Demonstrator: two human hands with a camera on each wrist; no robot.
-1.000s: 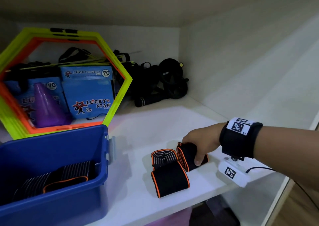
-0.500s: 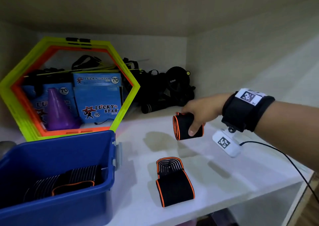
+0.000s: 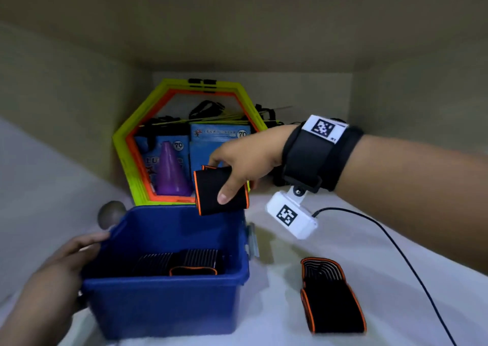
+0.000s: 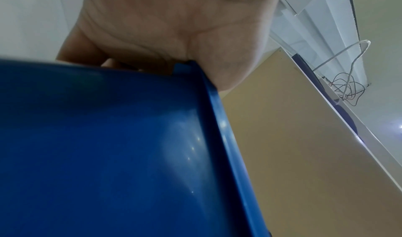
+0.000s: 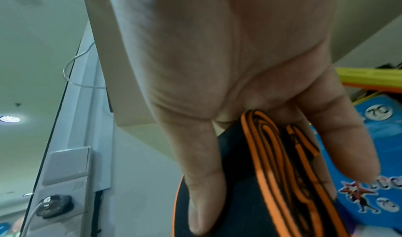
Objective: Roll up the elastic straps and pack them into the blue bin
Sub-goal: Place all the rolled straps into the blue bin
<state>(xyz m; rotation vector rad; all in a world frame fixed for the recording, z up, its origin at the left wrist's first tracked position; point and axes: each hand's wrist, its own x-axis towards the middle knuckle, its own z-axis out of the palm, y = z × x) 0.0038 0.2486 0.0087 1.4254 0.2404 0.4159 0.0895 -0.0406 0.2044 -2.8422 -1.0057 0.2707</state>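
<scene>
The blue bin [image 3: 163, 306] stands on the white shelf at the front left and has rolled black-and-orange straps [image 3: 190, 263] lying in it. My right hand [image 3: 219, 181] grips one rolled strap [image 3: 208, 195] between thumb and fingers, in the air just over the bin's back right rim. The right wrist view shows the roll's orange-edged end [image 5: 272, 163] under my thumb [image 5: 202, 197]. My left hand [image 3: 87, 245] holds the bin's left rim, and in the left wrist view my palm [image 4: 174, 25] sits on the blue wall [image 4: 108, 146]. Two more rolled straps [image 3: 330, 298] lie on the shelf to the right of the bin.
Yellow and orange hexagon frames [image 3: 124, 144] lean at the back, with a purple cone [image 3: 170, 171] and blue boxes [image 3: 219, 144] behind them. A grey ball [image 3: 112, 213] sits by the bin's back left corner. A black cable [image 3: 396, 253] trails across the shelf on the right.
My right hand lifted the rolled strap off the shelf and carried it left to above the bin. My left hand has come into view on the bin's rim.
</scene>
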